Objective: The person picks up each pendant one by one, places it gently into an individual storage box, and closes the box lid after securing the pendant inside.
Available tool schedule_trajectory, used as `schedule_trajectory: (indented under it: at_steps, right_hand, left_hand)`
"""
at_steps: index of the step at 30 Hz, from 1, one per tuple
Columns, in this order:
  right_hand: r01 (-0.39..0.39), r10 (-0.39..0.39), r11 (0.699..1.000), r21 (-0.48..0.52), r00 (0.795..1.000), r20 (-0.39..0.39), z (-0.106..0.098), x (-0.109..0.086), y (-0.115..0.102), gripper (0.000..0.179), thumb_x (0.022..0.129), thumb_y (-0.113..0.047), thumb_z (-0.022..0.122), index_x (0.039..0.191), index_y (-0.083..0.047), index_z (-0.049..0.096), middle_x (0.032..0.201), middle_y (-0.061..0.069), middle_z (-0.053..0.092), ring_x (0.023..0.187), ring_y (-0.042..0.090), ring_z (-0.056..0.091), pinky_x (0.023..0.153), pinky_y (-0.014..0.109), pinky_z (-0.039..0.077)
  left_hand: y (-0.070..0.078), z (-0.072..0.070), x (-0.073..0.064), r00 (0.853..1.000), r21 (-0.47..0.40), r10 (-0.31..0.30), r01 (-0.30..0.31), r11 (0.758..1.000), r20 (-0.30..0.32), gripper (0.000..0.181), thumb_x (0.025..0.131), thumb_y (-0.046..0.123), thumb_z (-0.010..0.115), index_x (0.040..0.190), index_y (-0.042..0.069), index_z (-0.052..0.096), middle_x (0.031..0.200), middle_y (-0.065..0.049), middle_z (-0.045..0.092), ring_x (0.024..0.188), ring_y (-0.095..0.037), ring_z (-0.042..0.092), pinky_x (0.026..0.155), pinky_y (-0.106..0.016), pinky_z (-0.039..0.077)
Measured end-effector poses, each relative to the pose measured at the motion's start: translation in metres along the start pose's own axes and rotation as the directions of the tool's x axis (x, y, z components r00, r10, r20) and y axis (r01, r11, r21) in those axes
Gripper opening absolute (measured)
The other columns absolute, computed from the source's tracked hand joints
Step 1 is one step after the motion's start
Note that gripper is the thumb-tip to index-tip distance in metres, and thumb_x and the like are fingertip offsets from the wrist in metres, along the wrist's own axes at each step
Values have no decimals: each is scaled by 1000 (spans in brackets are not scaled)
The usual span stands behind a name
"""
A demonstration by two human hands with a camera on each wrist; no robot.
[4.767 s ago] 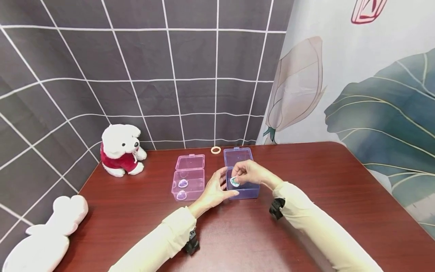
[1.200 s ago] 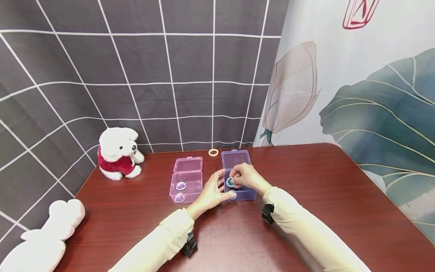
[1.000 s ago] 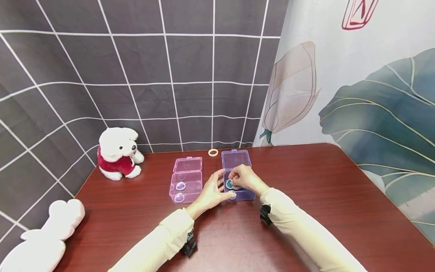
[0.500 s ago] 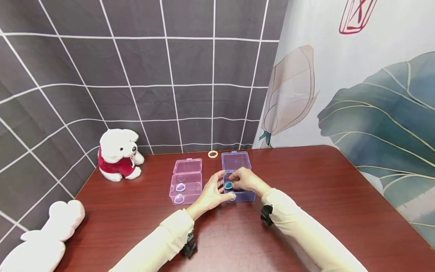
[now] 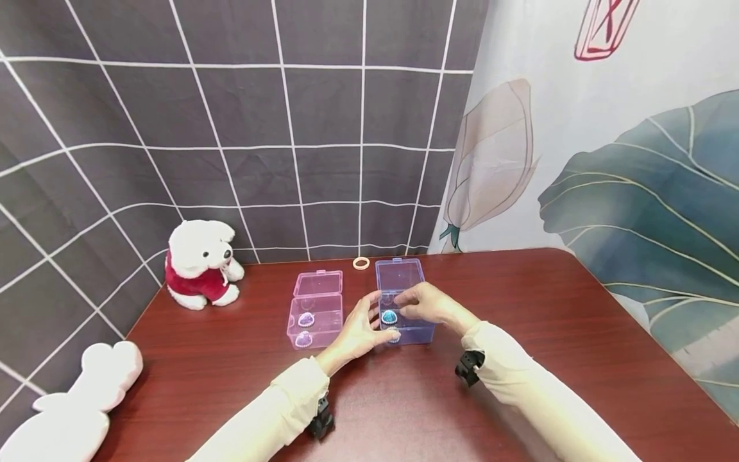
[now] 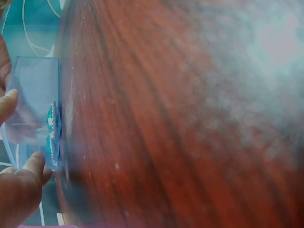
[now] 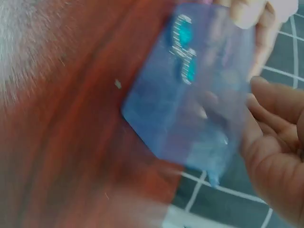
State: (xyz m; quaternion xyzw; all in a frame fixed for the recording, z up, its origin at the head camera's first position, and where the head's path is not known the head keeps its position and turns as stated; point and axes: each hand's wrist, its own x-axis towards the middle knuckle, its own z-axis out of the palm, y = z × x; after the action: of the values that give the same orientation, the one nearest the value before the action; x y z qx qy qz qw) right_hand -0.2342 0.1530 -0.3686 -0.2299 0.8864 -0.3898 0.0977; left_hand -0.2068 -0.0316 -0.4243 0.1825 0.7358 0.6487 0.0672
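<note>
A clear blue plastic box (image 5: 417,334) stands on the table with its hinged lid (image 5: 399,274) tipped back. Two teal gem-like pieces with white beaded rims lie inside: one teal piece (image 5: 389,316) toward the back left, another teal piece (image 7: 185,32) by the front left corner. My left hand (image 5: 359,328) rests at the box's left side, fingers along the wall and thumb across the front corner, partly covering the nearer piece. Over the box's right half is my right hand (image 5: 429,304), fingers loosely bent, holding nothing. The teal pieces lie apart from its fingertips.
Left of my left hand stands an open pink box (image 5: 328,321) with two purple beaded pieces (image 5: 306,319). A wooden ring (image 5: 360,263) lies at the back. A white plush bear (image 5: 201,263) in red and a white figurine (image 5: 86,398) are at the left.
My right hand has lowered a teal beaded piece into the blue box, let go of it and drawn back to the right. My left hand has stayed at the box.
</note>
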Motion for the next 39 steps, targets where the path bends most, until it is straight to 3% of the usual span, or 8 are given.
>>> schedule_trajectory:
  at_steps: [3, 7, 10, 16, 23, 30, 35, 39]
  right_hand:
    - [-38, 57, 993, 112, 984, -168, -14, -1, 4, 24, 84, 3, 62, 105, 14, 63, 96, 26, 68, 82, 25, 69, 76, 34, 59]
    - [-130, 215, 959, 251, 911, -351, -27, 5, 16, 23, 86, 3, 60, 104, 16, 61, 87, 25, 68, 68, 20, 68, 70, 36, 60]
    - [-242, 343, 921, 304, 874, -344, -28, 11, 28, 24, 87, -3, 62, 104, 14, 61, 77, 13, 65, 61, 9, 59, 63, 28, 60]
    - [-340, 445, 865, 369, 859, -254, -23, 18, 42, 24, 88, -8, 61, 103, 11, 62, 65, -4, 51, 57, 7, 45, 48, 17, 44]
    - [-218, 359, 851, 478, 906, -226, -32, 5, 38, 23, 94, -8, 53, 107, 11, 55, 69, -4, 53, 59, 5, 50, 53, 16, 49]
    - [-201, 299, 781, 591, 952, -71, -36, -23, 28, 51, 98, -28, 49, 122, 17, 46, 88, 7, 68, 71, 6, 63, 70, 21, 58]
    - [-233, 253, 862, 450, 967, 16, -31, -31, 24, 55, 93, -14, 58, 132, 19, 38, 113, 24, 60, 80, 10, 61, 75, 26, 58]
    - [-169, 175, 940, 297, 984, 5, -25, -34, 23, 53, 88, -4, 62, 128, 22, 40, 80, 9, 61, 73, 9, 59, 71, 34, 60]
  left_hand:
    - [0, 0, 1, 1000, 0, 5, -5, 1000, -1, 84, 71, -5, 75, 140, -7, 27, 141, -29, 31, 129, -44, 39, 102, -43, 44]
    - [0, 1, 0, 1000, -9, 13, -13, 1000, -18, 84, 71, -6, 76, 139, -7, 28, 139, -29, 33, 128, -44, 40, 101, -46, 43]
    - [-1, 2, -1, 1000, -2, 5, -5, 1000, -25, 84, 70, -5, 76, 140, -6, 28, 139, -29, 34, 128, -44, 40, 102, -46, 43]
    - [-6, 5, -4, 1000, 11, 10, -10, 1000, -11, 85, 70, -4, 77, 140, -7, 27, 140, -30, 33, 128, -45, 40, 102, -46, 43]
    - [-3, 3, -1, 1000, 34, 12, -11, 999, -26, 85, 70, -3, 77, 139, -8, 28, 141, -30, 33, 129, -45, 39, 103, -47, 41]
    - [0, 1, 0, 1000, 28, -8, 8, 1000, -27, 94, 70, -4, 77, 143, -9, 18, 144, -32, 30, 130, -44, 37, 105, -47, 38]
    - [0, 1, 2, 1000, -10, -5, 5, 1000, -15, 95, 71, -6, 75, 144, -11, 14, 144, -33, 29, 131, -43, 37, 105, -45, 39]
    - [0, 1, 1, 1000, -40, 1, -1, 999, 0, 94, 71, -9, 73, 143, -12, 14, 144, -33, 29, 130, -44, 38, 104, -42, 41]
